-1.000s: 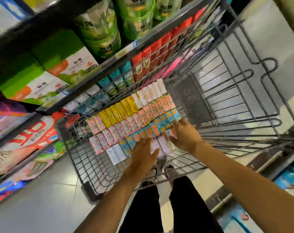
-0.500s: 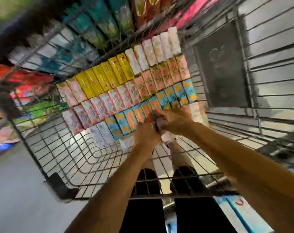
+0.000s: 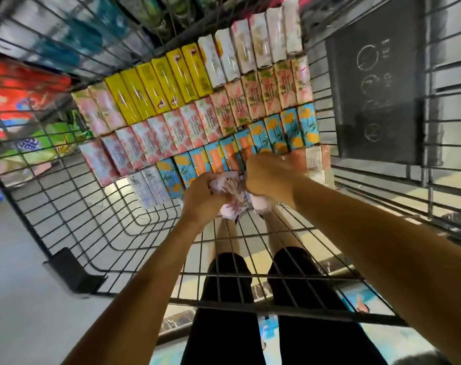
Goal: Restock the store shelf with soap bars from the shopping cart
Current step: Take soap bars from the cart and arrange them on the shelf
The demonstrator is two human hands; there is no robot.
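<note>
Pale pink-and-white soap boxes (image 3: 230,198) sit between the two hands, low in the wire cart (image 3: 97,227). The left hand (image 3: 201,200) curls its fingers round the left end of this bunch; the right hand (image 3: 267,177) is clenched over the right end, knuckles up. How many boxes the bunch holds cannot be told, as the fingers cover much of it.

Beyond the hands, more soap lies in slanting rows on the cart floor: six yellow boxes (image 3: 158,86), six white boxes (image 3: 250,48), about nine blue boxes with orange fruit (image 3: 290,131), two grey-white boxes (image 3: 147,185), and many pink flowered boxes (image 3: 155,139), too blurred to count surely.

Bare wire floor lies open to the left of and nearer than the hands. A dark panel (image 3: 376,101) hangs on the cart's right side. Blurred shelf goods (image 3: 21,85) show through the left wall.
</note>
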